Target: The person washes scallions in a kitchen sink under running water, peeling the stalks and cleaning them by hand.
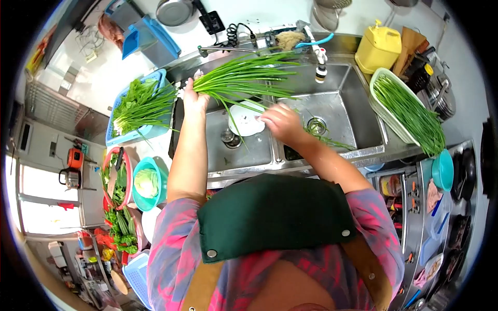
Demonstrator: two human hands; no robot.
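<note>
My left hand (195, 98) is closed around the white root end of a bunch of green onions (244, 75). The long leaves fan out to the right above the sink (340, 96), a few drooping lower. Just below the leaf tips is my right hand (282, 124), slightly blurred, its fingers curled together; I cannot make out what is in them. Beneath the bunch, a white dish (246, 120) lies in the left basin beside the drain (232, 138). Loose green leaves (334, 142) lie in the right basin near its drain (316, 126).
Left of the sink, a blue basket (112, 132) holds more greens. A long pale basket (381, 114) of green leaves stands on the right, near a yellow jug (378, 49). The faucet (321, 65) hangs over the right basin. A teal bowl (160, 179) holds cabbage.
</note>
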